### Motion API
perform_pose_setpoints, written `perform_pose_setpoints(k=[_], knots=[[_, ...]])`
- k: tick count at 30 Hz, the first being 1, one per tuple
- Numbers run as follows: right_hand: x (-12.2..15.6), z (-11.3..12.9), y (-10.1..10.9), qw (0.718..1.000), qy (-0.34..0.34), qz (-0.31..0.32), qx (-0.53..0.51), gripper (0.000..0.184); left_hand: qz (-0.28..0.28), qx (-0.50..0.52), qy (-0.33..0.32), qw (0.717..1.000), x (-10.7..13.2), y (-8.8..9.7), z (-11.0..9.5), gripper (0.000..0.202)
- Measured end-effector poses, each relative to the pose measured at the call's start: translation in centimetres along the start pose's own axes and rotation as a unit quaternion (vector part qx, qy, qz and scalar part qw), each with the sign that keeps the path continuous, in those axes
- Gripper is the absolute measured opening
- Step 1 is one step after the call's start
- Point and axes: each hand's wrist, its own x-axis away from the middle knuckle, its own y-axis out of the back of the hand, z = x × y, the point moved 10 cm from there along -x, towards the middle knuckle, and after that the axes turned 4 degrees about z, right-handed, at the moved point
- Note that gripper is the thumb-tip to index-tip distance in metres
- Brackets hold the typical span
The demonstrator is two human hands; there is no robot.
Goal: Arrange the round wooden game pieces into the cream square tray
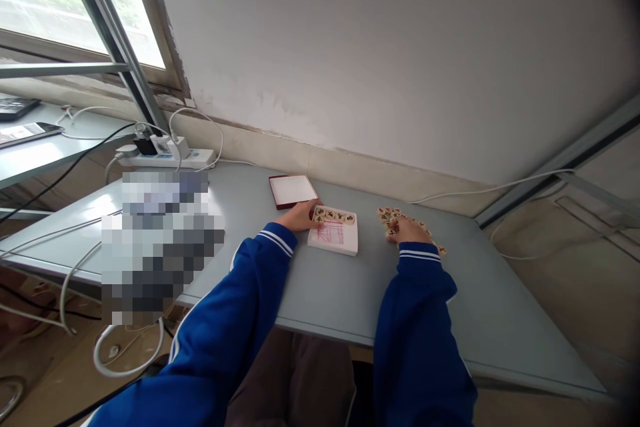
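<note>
My left hand (300, 215) is closed around the left side of a shallow white box (333, 243), its thumb by the row of pieces. Several round xiangqi pieces (341, 217) with dark characters lie in a row along the box's far side. Pink-red line marks show on the box's bottom. To the right, my right hand (410, 229) is over a cluster of pieces (387, 213) on the table, fingers curled onto a xiangqi piece (391, 232) at the cluster's left. The hand covers part of the cluster. Behind my left hand lies the dark-red-rimmed box lid (294, 191), its white inside up.
The grey table (330, 300) meets a wall at its back. A power strip (195, 159) with plugged-in chargers stands at the back left, cables trailing from it. A blurred-out patch (160, 247) covers things on the left. A phone (30, 133) lies on the neighbouring table.
</note>
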Motion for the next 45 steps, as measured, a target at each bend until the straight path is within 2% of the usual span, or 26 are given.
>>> perform_pose_setpoints(k=[4, 7, 10, 13, 15, 17, 20, 26, 29, 31, 33, 35, 37, 41, 45], knots=[[-0.1, 0.4, -0.6, 1.0, 0.009, 0.016, -0.012, 0.018, 0.004, 0.003, -0.007, 1.0, 0.1, 0.0, -0.2, 0.05], [0.2, 1.8, -0.2, 0.997, 0.042, 0.032, -0.048, 0.021, 0.005, 0.002, -0.003, 1.0, 0.1, 0.0, -0.2, 0.05], [1.1, 5.4, 1.3, 0.977, 0.134, 0.02, -0.166, 0.023, 0.002, -0.001, -0.004, 1.0, 0.0, 0.0, -0.1, 0.05], [2.5, 10.7, 1.8, 0.931, 0.253, 0.019, -0.264, 0.02, -0.002, -0.006, -0.011, 1.0, -0.1, -0.1, 0.0, 0.051], [3.2, 14.0, 1.0, 0.912, 0.312, 0.024, -0.266, 0.018, -0.002, -0.016, -0.011, 1.0, -0.1, -0.1, 0.1, 0.052], [3.7, 16.3, -0.1, 0.907, 0.349, 0.013, -0.237, 0.015, -0.003, -0.026, -0.009, 1.0, -0.1, -0.1, 0.1, 0.052], [3.9, 17.6, -1.3, 0.91, 0.363, -0.019, -0.198, 0.011, -0.005, -0.029, -0.007, 1.0, -0.1, 0.0, 0.0, 0.053], [4.3, 17.4, -0.6, 0.929, 0.342, -0.054, -0.133, 0.011, -0.002, -0.023, 0.009, 1.0, 0.0, 0.0, 0.0, 0.059], [3.9, 16.0, 0.6, 0.942, 0.318, -0.059, -0.086, 0.014, -0.012, -0.035, 0.034, 0.999, 0.1, 0.0, 0.1, 0.063], [2.9, 12.9, 1.6, 0.963, 0.249, -0.086, -0.055, 0.016, -0.013, -0.059, 0.062, 0.996, 0.2, 0.0, 0.3, 0.063], [1.5, 8.5, 2.1, 0.985, 0.136, -0.108, -0.015, 0.019, -0.014, -0.092, 0.086, 0.992, 0.4, 0.0, 0.3, 0.061], [0.6, 4.5, 1.5, 0.995, 0.044, -0.088, 0.017, 0.025, -0.014, -0.122, 0.1, 0.987, 0.5, 0.0, 0.1, 0.059], [0.0, 2.4, 0.1, 0.999, 0.015, -0.045, 0.021, 0.026, -0.01, -0.138, 0.109, 0.984, 0.5, 0.0, -0.1, 0.059], [-0.3, 2.5, -0.8, 0.999, 0.038, -0.013, -0.015, 0.019, 0.001, -0.14, 0.111, 0.984, 0.6, -0.1, -0.3, 0.056], [0.4, 5.7, 0.6, 0.986, 0.117, -0.022, -0.118, 0.025, -0.002, -0.138, 0.109, 0.984, 0.7, 0.0, -0.3, 0.055]])
